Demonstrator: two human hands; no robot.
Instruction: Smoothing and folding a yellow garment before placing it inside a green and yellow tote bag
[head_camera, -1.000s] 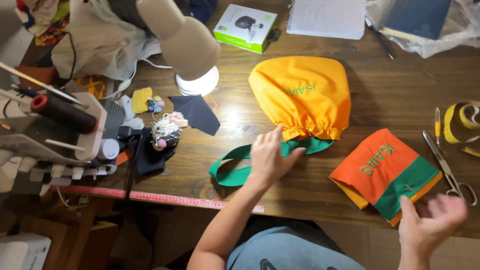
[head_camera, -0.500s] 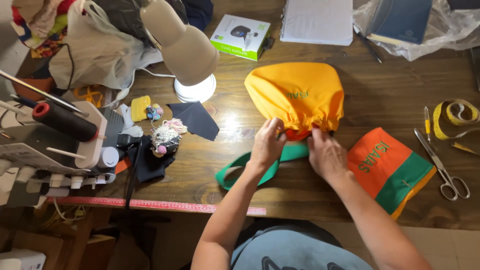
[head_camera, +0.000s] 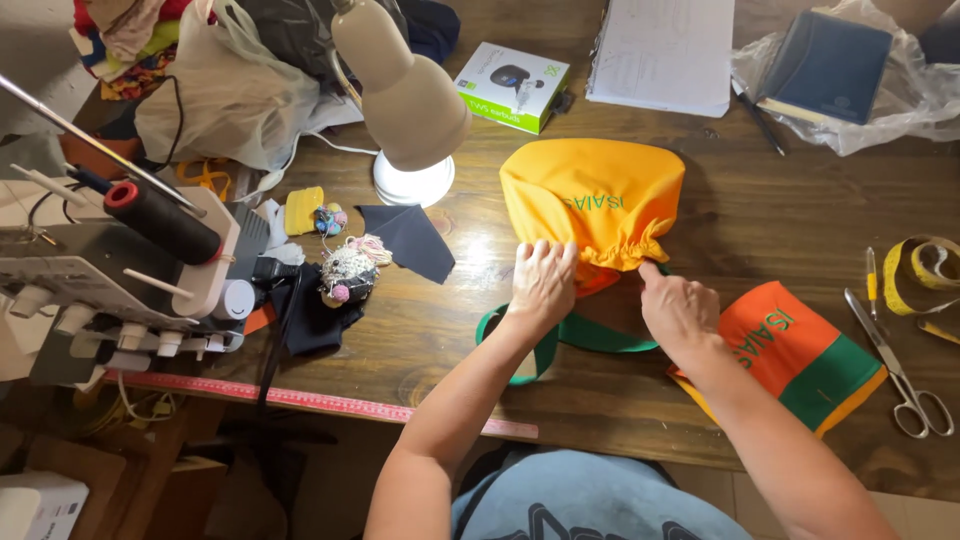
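A person's left hand (head_camera: 543, 280) lay flat, fingers together, pressing the gathered lower edge of a yellow fabric bag (head_camera: 592, 200) on the wooden counter (head_camera: 780, 210), while the right hand (head_camera: 678, 308) pinched the same gathered edge with its fingertips just beside it. A green strap (head_camera: 580, 335) looped out from under both hands toward the counter's near edge. Just right of the right hand lay a folded orange-and-green fabric piece (head_camera: 800, 350), partly covered by the forearm. Scissors (head_camera: 900, 370) and a yellow-handled tool (head_camera: 872, 280) rested farther right, near a roll of yellow tape measure (head_camera: 925, 270). A beige desk lamp (head_camera: 405, 100) stood left of the bag, with a dark fabric scrap (head_camera: 408, 238) and a small pincushion (head_camera: 345, 272) beside its base. A sewing machine (head_camera: 110, 270) with a dark thread cone (head_camera: 160, 220) filled the far left, and a red ruler (head_camera: 320, 400) ran along the counter's front edge. A green-and-white box (head_camera: 512, 85) and a pad of paper (head_camera: 665, 55) sat behind the bag.

Half a second before, both hands had sat closer together at the bag's opening; a second before, the right hand had hung open off the counter's edge.
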